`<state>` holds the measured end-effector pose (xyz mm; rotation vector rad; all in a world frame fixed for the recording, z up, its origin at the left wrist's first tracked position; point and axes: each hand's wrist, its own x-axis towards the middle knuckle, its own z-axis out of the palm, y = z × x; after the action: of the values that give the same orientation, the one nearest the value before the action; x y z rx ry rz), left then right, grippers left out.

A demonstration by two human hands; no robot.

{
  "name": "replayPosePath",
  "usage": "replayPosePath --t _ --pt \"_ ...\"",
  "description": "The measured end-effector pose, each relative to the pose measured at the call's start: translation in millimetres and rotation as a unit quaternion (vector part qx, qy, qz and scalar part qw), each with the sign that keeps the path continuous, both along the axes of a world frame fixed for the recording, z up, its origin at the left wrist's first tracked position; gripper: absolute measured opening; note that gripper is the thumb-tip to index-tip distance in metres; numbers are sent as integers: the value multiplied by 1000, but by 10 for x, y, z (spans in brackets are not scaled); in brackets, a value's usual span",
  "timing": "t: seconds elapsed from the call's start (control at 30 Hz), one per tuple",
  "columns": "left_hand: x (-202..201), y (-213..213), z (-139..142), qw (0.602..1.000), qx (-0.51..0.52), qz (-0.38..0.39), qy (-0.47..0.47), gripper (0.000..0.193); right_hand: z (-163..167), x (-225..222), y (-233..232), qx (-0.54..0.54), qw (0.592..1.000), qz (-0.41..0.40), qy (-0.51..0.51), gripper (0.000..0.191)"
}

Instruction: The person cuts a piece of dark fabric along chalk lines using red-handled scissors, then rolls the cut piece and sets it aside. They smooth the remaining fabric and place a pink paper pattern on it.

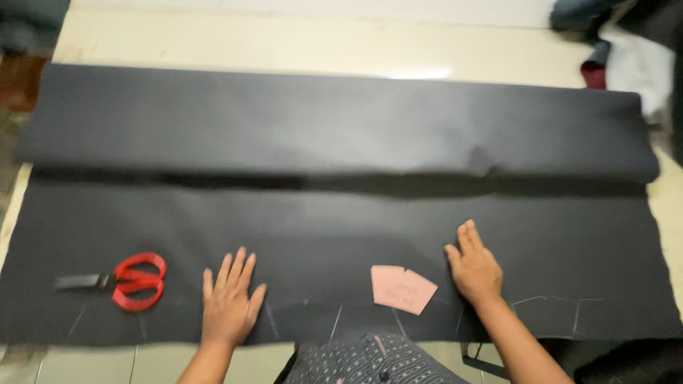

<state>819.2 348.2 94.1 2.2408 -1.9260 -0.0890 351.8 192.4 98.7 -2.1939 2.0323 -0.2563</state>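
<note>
A wide sheet of dark grey fabric (341,235) lies flat on a pale tiled floor, with a thick folded roll of the same cloth (334,124) along its far side. My left hand (229,302) presses flat on the fabric near the front edge, fingers spread. My right hand (473,267) also rests palm down on the cloth, fingers together. Between my hands, nearer the right one, lies a small pink paper pattern piece (400,288). Red-handled scissors (128,281) lie on the fabric to the left of my left hand. Faint chalk outlines (548,309) mark the cloth near the front edge.
Pale floor tiles (284,39) stretch beyond the roll. A heap of dark, white and maroon cloth (626,50) sits at the far right corner. My dotted dark garment (363,359) shows at the bottom centre.
</note>
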Motion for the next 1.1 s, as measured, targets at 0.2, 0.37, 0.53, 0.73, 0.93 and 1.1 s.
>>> replayPosePath --t 0.2,0.37,0.53,0.73,0.93,1.1 --pt "197 -188 -362 998 43 33 -19 72 10 -321 -384 -44 967 -53 -246 47" --pt "557 -895 -621 880 -95 222 408 72 356 -716 -1242 30 690 -305 -656 50" --pt "1063 -1793 -239 509 -152 328 781 65 719 -726 -1989 -17 582 -376 -721 45" --pt "1210 -2692 65 526 -208 301 768 60 1137 -652 -2897 -116 623 -239 -736 32" --pt "1123 -3393 234 665 -206 286 658 77 1448 -438 -3941 -52 762 -246 -596 61" --pt "1139 -4226 192 769 -190 150 591 99 1436 -266 -4366 -24 839 -158 -520 82"
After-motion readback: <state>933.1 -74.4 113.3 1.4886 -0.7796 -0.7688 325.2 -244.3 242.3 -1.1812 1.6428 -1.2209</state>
